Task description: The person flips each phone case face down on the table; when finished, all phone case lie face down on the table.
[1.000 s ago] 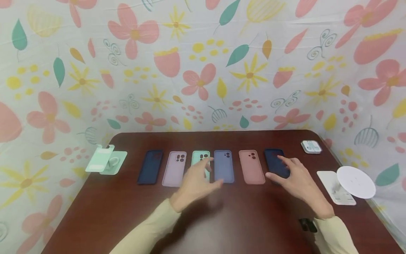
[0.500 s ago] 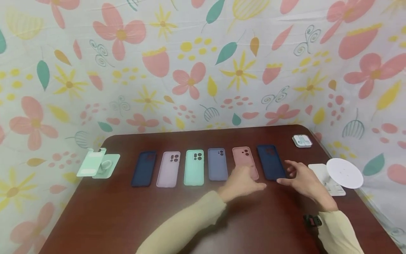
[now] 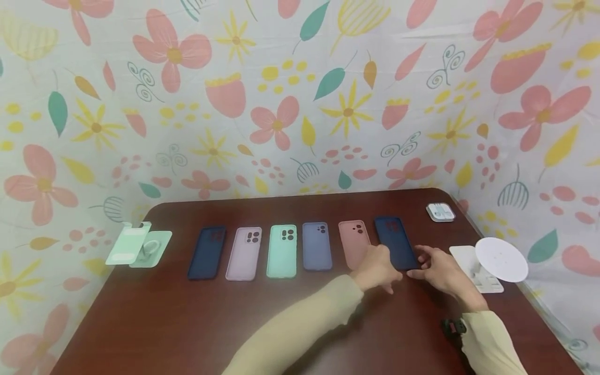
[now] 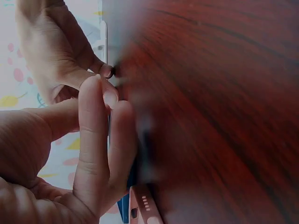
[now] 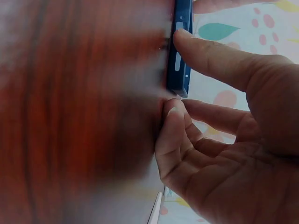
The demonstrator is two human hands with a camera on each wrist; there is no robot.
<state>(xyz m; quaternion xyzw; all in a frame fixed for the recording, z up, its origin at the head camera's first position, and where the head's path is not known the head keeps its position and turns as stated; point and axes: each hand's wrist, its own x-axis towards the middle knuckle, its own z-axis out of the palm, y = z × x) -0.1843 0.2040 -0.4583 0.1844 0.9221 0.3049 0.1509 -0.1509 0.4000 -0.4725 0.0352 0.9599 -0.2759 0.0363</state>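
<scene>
In the head view my left hand (image 3: 377, 268) is over the lower part of a pink phone case (image 3: 353, 239), its fingertips near the lower end of a dark blue phone case (image 3: 397, 242). My right hand (image 3: 438, 271) is at that blue case's right edge, fingers loosely bent. The right wrist view shows the thumb (image 5: 201, 49) against or just in front of the blue case's side (image 5: 179, 70); contact is unclear. In the left wrist view two left fingers (image 4: 93, 135) extend nearly straight, hiding much of the blue case, with the pink case (image 4: 145, 205) below.
Left along the row lie a blue-grey case (image 3: 317, 247), mint case (image 3: 282, 252), lilac case (image 3: 244, 255) and another dark blue case (image 3: 207, 253). A mint stand (image 3: 131, 245) is far left. At right are a white round-topped stand (image 3: 501, 259) and boxed earphones (image 3: 440, 212).
My left hand has swung right from the mint case to the pink and blue cases. My right hand has drawn back from over the blue case to its right edge. The head view has shifted.
</scene>
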